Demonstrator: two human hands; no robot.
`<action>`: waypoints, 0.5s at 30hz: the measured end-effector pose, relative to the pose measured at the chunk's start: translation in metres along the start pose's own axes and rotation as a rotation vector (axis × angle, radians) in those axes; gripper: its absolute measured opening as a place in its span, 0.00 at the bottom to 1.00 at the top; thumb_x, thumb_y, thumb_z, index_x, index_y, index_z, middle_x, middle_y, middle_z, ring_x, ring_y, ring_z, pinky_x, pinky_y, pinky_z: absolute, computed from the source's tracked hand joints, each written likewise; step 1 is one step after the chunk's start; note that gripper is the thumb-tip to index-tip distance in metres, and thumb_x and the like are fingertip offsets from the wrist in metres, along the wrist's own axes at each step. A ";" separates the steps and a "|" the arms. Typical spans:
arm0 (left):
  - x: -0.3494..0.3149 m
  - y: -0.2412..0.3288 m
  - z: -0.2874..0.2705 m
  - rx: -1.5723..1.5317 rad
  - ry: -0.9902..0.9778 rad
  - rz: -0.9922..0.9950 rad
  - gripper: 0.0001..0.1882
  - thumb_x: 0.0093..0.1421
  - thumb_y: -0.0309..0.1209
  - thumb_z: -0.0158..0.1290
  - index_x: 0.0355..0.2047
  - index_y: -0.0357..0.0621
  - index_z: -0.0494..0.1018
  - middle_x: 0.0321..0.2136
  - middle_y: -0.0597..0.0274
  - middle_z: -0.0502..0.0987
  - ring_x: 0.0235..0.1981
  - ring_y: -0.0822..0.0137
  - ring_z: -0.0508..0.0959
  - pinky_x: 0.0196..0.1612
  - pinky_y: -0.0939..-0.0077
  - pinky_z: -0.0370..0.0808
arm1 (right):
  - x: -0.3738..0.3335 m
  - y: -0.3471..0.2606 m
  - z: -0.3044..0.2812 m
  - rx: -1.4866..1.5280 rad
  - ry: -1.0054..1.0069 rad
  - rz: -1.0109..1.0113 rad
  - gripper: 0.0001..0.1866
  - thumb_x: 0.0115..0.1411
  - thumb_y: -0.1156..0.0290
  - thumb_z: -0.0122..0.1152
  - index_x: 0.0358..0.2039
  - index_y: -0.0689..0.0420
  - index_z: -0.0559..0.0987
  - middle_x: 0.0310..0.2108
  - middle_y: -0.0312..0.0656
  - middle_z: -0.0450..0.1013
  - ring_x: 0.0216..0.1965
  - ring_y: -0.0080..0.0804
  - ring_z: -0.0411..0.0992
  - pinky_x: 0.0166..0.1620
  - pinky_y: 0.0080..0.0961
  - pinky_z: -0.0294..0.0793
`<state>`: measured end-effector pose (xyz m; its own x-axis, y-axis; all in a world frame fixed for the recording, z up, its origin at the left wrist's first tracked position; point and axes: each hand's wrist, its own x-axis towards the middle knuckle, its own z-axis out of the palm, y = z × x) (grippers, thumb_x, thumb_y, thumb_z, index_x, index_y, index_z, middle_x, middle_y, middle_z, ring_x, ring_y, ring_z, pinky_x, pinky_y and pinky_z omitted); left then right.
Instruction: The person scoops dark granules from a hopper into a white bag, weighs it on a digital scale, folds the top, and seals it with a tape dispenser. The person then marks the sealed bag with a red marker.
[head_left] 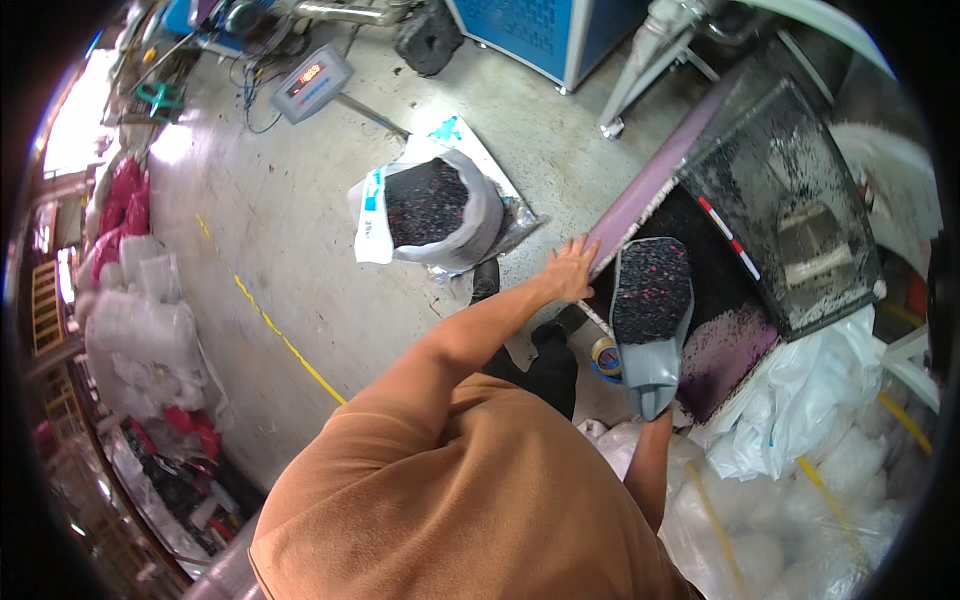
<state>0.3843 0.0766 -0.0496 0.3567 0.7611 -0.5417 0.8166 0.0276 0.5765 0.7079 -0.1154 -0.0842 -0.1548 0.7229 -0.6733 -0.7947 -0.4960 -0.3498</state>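
Right of centre in the frame, a grey scoop (652,362) full of dark granules (650,290) flecked with pink lies over a purple-walled bin (716,357), its broad end toward the top. The right hand (656,421) is clamped on the scoop's narrow lower end, most of its fingers hidden by it. The left hand (571,270), fingers spread and apart, rests on the bin's left edge, holding nothing. A tape roll (606,358) sits just left of the scoop. At the upper right, a dark-framed panel (800,190) leans by the bin, a red, white and black strip (730,238) along its left side. Near the upper centre, a white sack (478,228) of similar granules stands open on a scale (500,165), whose display (313,84) is at the upper left. White bags (800,400) fill the lower right.
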 end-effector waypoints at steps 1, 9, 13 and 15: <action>-0.032 -0.015 -0.018 0.068 0.088 0.001 0.61 0.48 0.44 0.73 0.77 0.49 0.49 0.77 0.42 0.44 0.76 0.35 0.49 0.72 0.27 0.53 | 0.002 0.020 0.020 -0.003 -0.034 0.034 0.22 0.75 0.59 0.50 0.64 0.57 0.71 0.57 0.44 0.77 0.55 0.40 0.77 0.59 0.37 0.79; -0.205 -0.206 -0.126 0.074 0.758 -0.598 0.39 0.48 0.39 0.72 0.63 0.60 0.75 0.75 0.37 0.48 0.77 0.33 0.42 0.71 0.22 0.48 | 0.035 0.124 0.185 -0.128 -0.266 0.239 0.21 0.76 0.58 0.48 0.62 0.56 0.74 0.56 0.44 0.77 0.54 0.40 0.78 0.58 0.36 0.80; -0.228 -0.259 -0.142 -0.027 0.545 -0.650 0.38 0.51 0.42 0.70 0.64 0.59 0.75 0.76 0.39 0.47 0.77 0.33 0.40 0.71 0.19 0.44 | 0.054 0.141 0.264 -0.162 -0.124 0.459 0.16 0.74 0.62 0.55 0.56 0.54 0.77 0.52 0.40 0.78 0.50 0.34 0.79 0.53 0.39 0.83; -0.228 -0.268 -0.142 -0.084 0.456 -0.636 0.38 0.52 0.44 0.70 0.64 0.58 0.75 0.76 0.41 0.47 0.77 0.33 0.41 0.71 0.19 0.42 | 0.056 0.153 0.336 -0.273 0.107 0.462 0.16 0.74 0.64 0.54 0.57 0.55 0.76 0.54 0.40 0.78 0.49 0.35 0.80 0.52 0.41 0.83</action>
<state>0.0193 -0.0120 0.0064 -0.4045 0.7728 -0.4890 0.7577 0.5826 0.2940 0.3804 0.0108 0.0435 -0.3801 0.3544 -0.8544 -0.4745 -0.8676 -0.1488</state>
